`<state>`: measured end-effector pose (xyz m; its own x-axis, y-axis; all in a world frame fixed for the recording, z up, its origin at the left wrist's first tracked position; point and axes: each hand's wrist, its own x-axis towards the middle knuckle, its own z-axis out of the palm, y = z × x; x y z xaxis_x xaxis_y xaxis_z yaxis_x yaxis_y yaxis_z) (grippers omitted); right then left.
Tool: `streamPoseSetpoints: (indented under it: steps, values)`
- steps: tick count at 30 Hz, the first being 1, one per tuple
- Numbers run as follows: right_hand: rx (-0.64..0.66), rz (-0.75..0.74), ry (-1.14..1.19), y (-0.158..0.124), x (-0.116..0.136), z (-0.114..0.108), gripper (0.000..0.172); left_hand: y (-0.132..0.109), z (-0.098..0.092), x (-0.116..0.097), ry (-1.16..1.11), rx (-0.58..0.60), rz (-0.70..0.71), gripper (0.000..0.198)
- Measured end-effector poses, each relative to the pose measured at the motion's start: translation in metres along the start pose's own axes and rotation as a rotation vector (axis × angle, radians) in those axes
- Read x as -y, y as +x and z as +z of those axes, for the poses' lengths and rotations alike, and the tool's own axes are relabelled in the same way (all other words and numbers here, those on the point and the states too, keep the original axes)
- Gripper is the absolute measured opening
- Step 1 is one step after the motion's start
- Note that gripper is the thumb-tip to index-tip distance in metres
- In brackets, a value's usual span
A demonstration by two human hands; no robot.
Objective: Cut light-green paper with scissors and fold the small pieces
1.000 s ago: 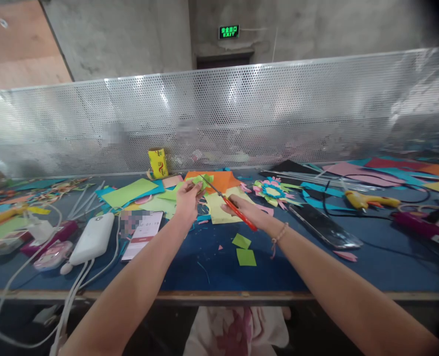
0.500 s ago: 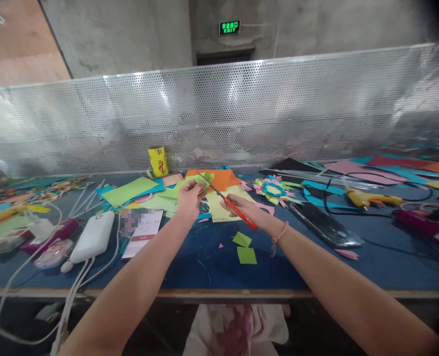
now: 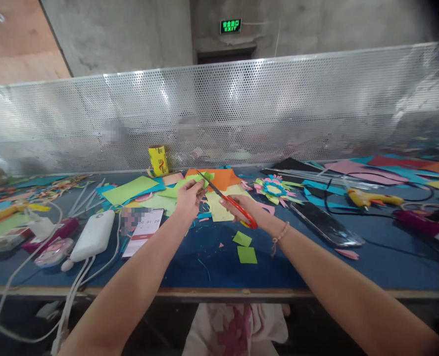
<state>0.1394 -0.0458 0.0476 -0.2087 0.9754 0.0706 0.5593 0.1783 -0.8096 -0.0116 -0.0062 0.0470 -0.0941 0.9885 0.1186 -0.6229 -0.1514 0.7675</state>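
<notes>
R hand [image 3: 252,211] scissors [image 3: 223,198] maybe wider vs. before

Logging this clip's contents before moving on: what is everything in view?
table: one, blue, across view
mesh screen: one, silver, behind table
scissors: one, red-handled, above table centre
green paper: one, light green, at scissor blades
green scraps: two, green, table front
power bank: one, white, left
lit phone: one, white-red screen, beside power bank
dark phone: one, black, right of centre
paper flower: one, pink-blue-green, centre back
glue gun: one, yellow, right
left hand: one, bare, pinches green paper
right hand: one, bare, grips scissors
</notes>
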Motion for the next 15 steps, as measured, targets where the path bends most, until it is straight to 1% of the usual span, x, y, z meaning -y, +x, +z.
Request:
streamPoseSetpoints:
  steps: [4, 8, 11, 15]
  values:
    - [-0.009, 0.017, -0.032, 0.001, -0.003, 0.001, 0.033, 0.0, -0.001, 0.0, 0.011, 0.003, -0.013, 0.021]
    - [0.059, -0.059, 0.115, 0.008, -0.02, 0.005, 0.035, 0.001, -0.002, 0.003, 0.012, 0.024, -0.03, 0.021]
    - [0.111, -0.06, 0.229, 0.013, -0.031, 0.006, 0.036, -0.001, -0.001, 0.005, 0.014, 0.043, -0.047, 0.02]
    - [0.129, -0.063, 0.28, 0.016, -0.035, 0.006, 0.038, -0.003, 0.001, 0.007, 0.033, 0.051, -0.08, 0.02]
